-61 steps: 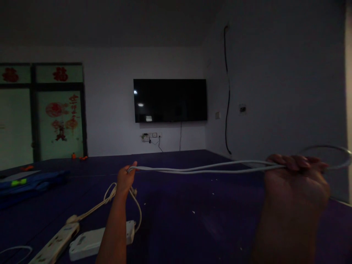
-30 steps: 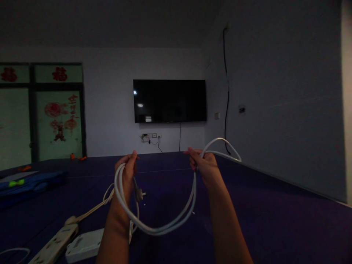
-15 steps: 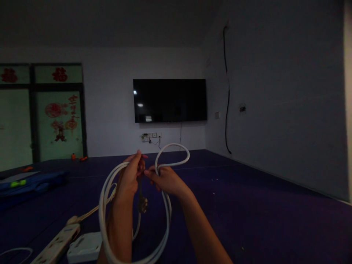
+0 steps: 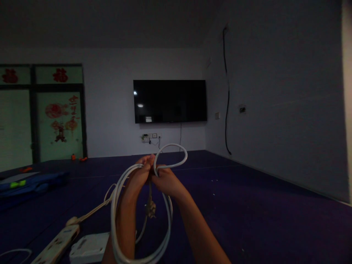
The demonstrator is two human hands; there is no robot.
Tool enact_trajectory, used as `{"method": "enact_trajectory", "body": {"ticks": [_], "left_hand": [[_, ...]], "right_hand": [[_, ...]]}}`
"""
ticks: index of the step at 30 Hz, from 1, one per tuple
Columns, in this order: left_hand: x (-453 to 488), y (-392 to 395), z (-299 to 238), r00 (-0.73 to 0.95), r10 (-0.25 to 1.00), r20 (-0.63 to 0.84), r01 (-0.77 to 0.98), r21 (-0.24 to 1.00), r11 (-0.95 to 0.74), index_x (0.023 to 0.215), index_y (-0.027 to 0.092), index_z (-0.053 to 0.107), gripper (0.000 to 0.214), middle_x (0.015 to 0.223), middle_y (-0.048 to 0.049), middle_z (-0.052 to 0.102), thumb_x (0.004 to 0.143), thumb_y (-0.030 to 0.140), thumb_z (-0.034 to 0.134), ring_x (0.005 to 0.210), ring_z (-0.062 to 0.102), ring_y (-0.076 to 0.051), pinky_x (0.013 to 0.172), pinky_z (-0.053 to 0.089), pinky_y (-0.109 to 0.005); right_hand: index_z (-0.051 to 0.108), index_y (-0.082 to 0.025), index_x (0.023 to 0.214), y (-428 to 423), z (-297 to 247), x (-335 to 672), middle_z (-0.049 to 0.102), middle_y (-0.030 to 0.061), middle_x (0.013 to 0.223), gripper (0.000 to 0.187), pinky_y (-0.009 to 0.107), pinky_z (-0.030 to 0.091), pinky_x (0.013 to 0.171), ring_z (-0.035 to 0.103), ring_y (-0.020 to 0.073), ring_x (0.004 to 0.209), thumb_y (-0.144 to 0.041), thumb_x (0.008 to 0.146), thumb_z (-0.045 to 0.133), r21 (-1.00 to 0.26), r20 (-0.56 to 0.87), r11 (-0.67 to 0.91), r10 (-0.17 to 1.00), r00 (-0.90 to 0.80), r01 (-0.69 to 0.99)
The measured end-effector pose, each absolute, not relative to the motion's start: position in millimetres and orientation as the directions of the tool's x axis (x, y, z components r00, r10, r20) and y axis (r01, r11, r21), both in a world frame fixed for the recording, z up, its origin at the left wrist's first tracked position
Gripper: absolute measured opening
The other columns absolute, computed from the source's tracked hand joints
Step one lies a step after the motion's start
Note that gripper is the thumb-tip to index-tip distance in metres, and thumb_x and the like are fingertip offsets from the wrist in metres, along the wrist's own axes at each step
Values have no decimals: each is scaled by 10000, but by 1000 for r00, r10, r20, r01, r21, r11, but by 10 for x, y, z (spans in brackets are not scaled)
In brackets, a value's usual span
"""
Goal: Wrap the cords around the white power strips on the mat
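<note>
A white cable [image 4: 114,220] hangs in large loops around my left forearm, with a smaller loop standing up above my right hand. My left hand [image 4: 140,172] is closed on the cable near the top of the coil. Touching or almost touching it, my right hand [image 4: 166,179] grips the cable at the base of the small loop; its fingertips are partly hidden. Below the hands dangles a plug [image 4: 150,209] on a thin cord. A white box [image 4: 89,247] lies below my left forearm, beside a white power strip [image 4: 57,244].
The dark blue floor [image 4: 247,212] stretches to the walls. Folded blue cloth [image 4: 35,183] lies at left. A television [image 4: 170,101] hangs on the far wall above wall sockets [image 4: 154,135]. A black cable [image 4: 227,110] runs down the right wall. Small orange objects [image 4: 82,159] sit near the door.
My left hand has moved right, closing the gap to my right hand. The coil and the dangling plug have shifted right with it. The small upper loop has moved slightly left.
</note>
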State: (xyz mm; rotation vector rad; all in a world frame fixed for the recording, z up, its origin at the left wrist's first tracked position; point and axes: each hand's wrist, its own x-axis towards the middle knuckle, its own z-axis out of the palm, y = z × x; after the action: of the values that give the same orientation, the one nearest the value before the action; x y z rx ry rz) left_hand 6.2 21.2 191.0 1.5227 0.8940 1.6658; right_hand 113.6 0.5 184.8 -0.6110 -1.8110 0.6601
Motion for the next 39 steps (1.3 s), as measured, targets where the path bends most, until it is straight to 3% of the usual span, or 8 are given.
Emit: {"method": "enact_trajectory", "body": {"ticks": [6,12,16,20,25,30,35,39], "left_hand": [[-129,32,1953,86,891,445,-89,895,-438,822,157,664,370,695,-10,670,571,407,769,671,625,-173,576,482,-244],[-486,6,1943,238,939,249,-288,941,-177,804,87,671,410,617,-81,661,833,465,514,498,613,-150,469,479,-238],[-471,-84,1970,210,911,355,-344,899,-271,870,103,667,326,475,40,525,765,411,648,323,424,-48,320,303,-147],[-275,-132,2034,141,888,438,-319,869,-378,834,108,666,359,421,114,387,628,388,756,285,196,12,300,116,-128],[-72,-135,2083,31,877,480,-284,845,-452,684,111,639,326,390,125,350,521,342,802,293,205,15,322,101,-146],[-62,-151,2097,-16,868,496,-286,830,-480,755,119,656,320,430,112,408,561,351,759,292,243,6,326,114,-163],[-117,-174,2097,5,878,479,-206,859,-468,753,121,650,349,429,109,411,565,401,741,296,220,0,335,103,-170],[-70,-217,2096,18,859,511,-33,859,-510,600,145,600,340,409,103,377,599,465,714,327,222,-15,354,128,-170]], "right_hand": [[594,-171,627,87,1829,1184,475,-66,480,141,183,345,437,410,77,405,-179,742,513,-729,631,644,763,-139,230],[577,-166,586,144,1862,1302,570,-18,527,209,203,373,490,522,115,497,-247,772,525,-732,633,592,774,15,338],[592,-159,566,166,1878,1355,625,24,605,241,207,383,549,583,140,608,-214,788,518,-695,650,573,759,37,434],[626,-150,618,217,1838,1356,648,55,645,211,226,379,586,601,169,664,-183,797,519,-651,657,553,754,21,520],[652,-153,687,286,1777,1338,667,62,690,185,217,372,578,608,169,690,-116,790,503,-610,655,561,754,-42,560],[669,-148,770,351,1732,1406,660,28,674,128,213,393,569,606,156,646,-174,777,544,-632,639,581,765,-81,512],[640,-121,1032,305,1787,1521,661,26,710,345,238,425,594,607,165,668,-368,811,546,-653,651,613,754,-84,444],[602,-100,1086,162,1880,1552,644,45,717,451,252,435,587,598,171,668,-445,803,533,-626,723,714,682,-109,314]]}}
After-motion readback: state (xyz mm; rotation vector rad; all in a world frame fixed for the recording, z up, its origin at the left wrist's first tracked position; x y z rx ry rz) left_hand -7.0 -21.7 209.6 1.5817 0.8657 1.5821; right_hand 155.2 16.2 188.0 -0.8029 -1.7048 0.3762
